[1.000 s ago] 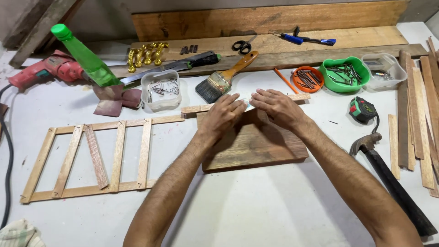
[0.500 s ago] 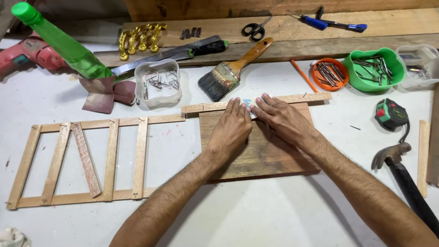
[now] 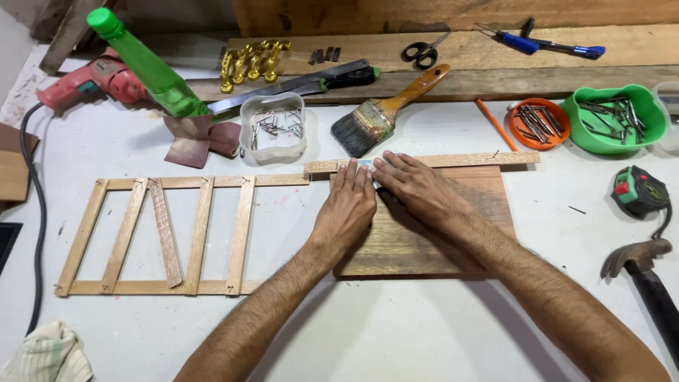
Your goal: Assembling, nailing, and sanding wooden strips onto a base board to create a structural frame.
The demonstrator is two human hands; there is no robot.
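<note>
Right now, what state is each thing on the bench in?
Left hand: flat on the board.
Right hand: fingertips pressing the strip.
Wooden strip: lying along the board's top edge.
Board: flat on the table.
Slat frame: flat, one slat slanted.
Scissors: closed.
Clear tub: open, holding nails.

board (image 3: 453, 233): matt brown wood | strip (image 3: 460, 160): pale raw wood | bottle (image 3: 145, 65): glossy green plastic

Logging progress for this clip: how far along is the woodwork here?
Done: a slatted wooden frame lies assembled left of the board. In hand: the left hand and right hand press flat on the brown board, fingertips at the thin strip along its top edge. Left: no nail shows in that strip; the hammer lies untouched.
</note>
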